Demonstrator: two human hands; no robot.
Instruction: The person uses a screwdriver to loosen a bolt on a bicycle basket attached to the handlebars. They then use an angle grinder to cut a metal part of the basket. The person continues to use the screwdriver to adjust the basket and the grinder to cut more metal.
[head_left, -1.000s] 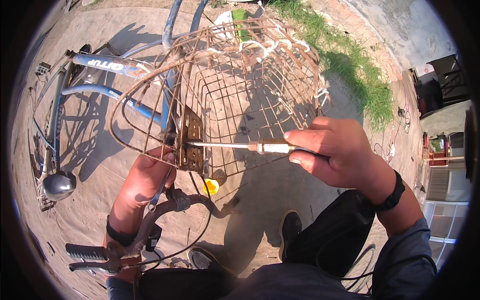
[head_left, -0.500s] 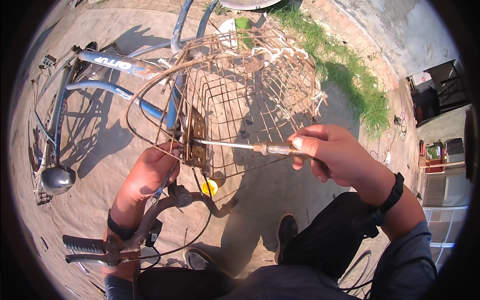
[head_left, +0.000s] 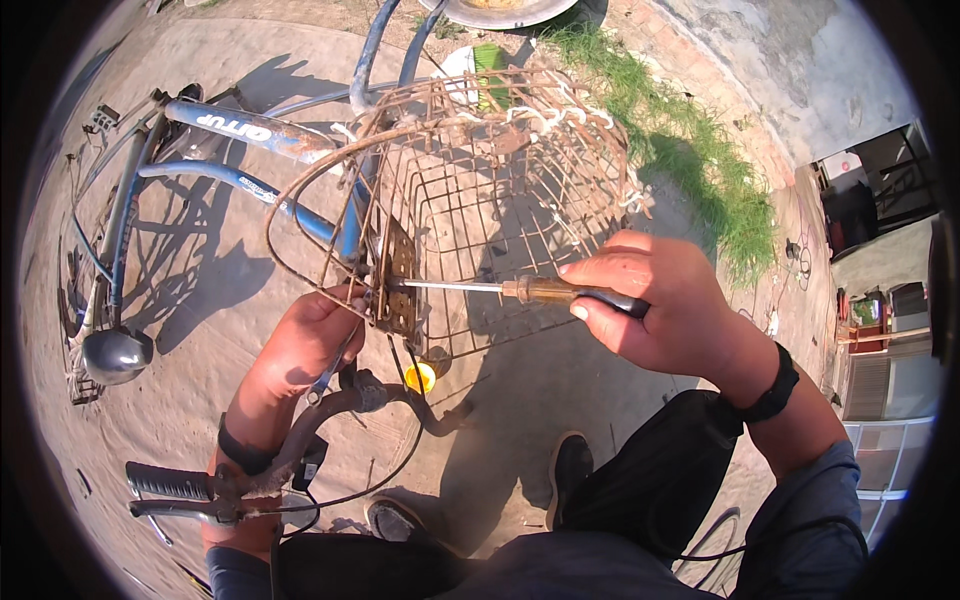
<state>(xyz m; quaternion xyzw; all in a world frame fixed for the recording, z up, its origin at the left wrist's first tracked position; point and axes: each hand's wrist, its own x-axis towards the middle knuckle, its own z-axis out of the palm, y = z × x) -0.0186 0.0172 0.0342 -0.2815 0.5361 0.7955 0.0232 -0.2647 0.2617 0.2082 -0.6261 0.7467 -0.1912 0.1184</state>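
Note:
My right hand (head_left: 665, 305) is closed around the amber and black handle of a screwdriver (head_left: 540, 290). Its metal shaft points left, and the tip meets the perforated metal plate (head_left: 400, 285) at the rear of a rusty wire bicycle basket (head_left: 490, 200). On the other side of that plate, my left hand (head_left: 312, 340) grips a slim metal wrench (head_left: 322, 382), its ring end showing below the fingers. The wrench's other end is hidden by my hand and the bracket. Just under my left hand runs the rusty handlebar (head_left: 300, 430).
A blue bicycle frame (head_left: 240, 185) extends to the left, with a round dark bell-like part (head_left: 118, 356) near its end. Below the basket sits a small yellow cup (head_left: 420, 377). Grass (head_left: 680, 160) borders a wall at the right. A black cable (head_left: 400, 470) loops beneath the handlebar.
My right hand has rolled around the screwdriver handle, its fingers now over the top and the black end exposed. My left hand stays at the bracket. The view has shifted slightly.

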